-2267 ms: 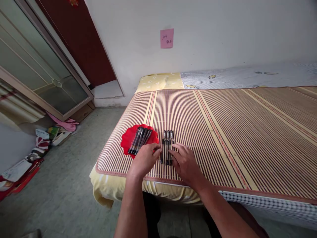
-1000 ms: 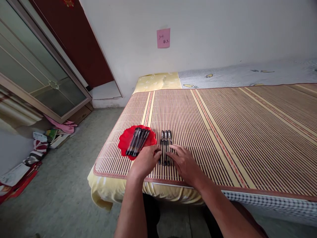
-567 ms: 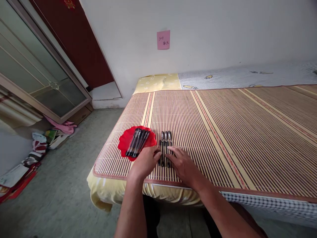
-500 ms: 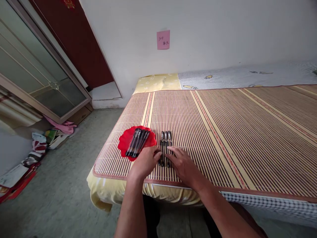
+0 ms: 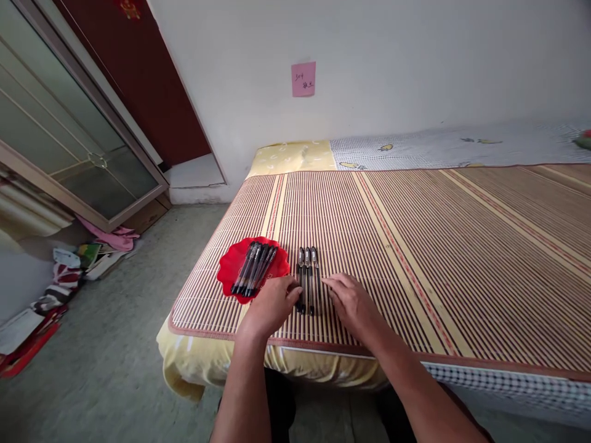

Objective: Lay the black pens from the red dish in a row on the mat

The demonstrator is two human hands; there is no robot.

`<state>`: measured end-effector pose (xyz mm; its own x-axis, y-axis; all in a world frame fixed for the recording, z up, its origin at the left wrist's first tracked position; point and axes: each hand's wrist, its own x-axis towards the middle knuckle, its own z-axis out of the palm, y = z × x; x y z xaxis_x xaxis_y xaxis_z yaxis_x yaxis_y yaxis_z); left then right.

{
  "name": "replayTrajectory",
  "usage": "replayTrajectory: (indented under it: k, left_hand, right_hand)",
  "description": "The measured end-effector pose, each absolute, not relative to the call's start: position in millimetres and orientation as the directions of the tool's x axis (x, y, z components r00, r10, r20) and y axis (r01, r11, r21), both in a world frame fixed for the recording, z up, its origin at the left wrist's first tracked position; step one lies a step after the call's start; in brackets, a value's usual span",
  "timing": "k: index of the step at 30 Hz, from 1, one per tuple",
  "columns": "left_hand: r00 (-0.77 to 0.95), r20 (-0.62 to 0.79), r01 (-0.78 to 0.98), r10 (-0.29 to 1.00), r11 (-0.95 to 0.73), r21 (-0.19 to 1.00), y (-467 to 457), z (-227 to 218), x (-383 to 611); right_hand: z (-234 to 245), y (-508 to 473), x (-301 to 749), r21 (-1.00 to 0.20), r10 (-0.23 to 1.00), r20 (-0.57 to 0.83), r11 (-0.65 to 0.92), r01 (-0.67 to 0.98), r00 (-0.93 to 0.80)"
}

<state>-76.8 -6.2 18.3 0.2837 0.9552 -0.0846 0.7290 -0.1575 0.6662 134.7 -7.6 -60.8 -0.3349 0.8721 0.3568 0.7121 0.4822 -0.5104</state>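
Three black pens [image 5: 308,271] lie side by side on the striped mat, caps toward the wall. My left hand [image 5: 273,301] rests along their left side, thumb and forefinger slightly parted at the leftmost pen; whether they touch it is hard to tell. To the right of the row, my right hand [image 5: 353,303] has its fingers stretched out, a small gap from the nearest pen, and holds nothing. Several more black pens [image 5: 255,267] lie together in a red scalloped plate [image 5: 227,271], just beyond my left hand.
The slatted mat [image 5: 415,264] covers a bed with a yellow sheet [image 5: 203,357] hanging over its front edge. A pink note [image 5: 303,79] is stuck to the wall behind. At left stand a glass-panelled door [image 5: 83,135] and piled cloths and papers [image 5: 69,271] on the floor.
My right hand has drawn away to the right from the row of pens. My left hand stays at the left side, and the view has shifted slightly.
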Motion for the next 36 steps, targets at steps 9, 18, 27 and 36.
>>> replayTrajectory:
  k: [9,18,27,36]
  left_hand:
    - [0.198,0.028,0.713,0.980,-0.163,0.682,-13.1,35.2,-86.3]
    - [0.202,0.032,0.730,0.979,-0.172,0.662,-8.8,27.9,-92.6]
    - [0.313,-0.034,0.711,0.949,-0.211,0.671,-18.7,36.3,-77.8]
    - [-0.321,0.154,0.816,0.934,0.191,0.546,-0.9,41.6,-159.8]
  right_hand:
    - [-65.6,-11.5,122.1,-0.440,0.831,0.387,0.546,0.713,-0.398]
    - [-69.1,-12.9,116.4,-0.437,0.835,0.382,0.542,0.718,-0.397]
    - [-75.9,-7.4,120.9,-0.475,0.808,0.444,0.579,0.663,-0.388]
    - [-68.7,4.2,141.0,-0.682,0.878,0.450,0.456,0.572,-0.164]
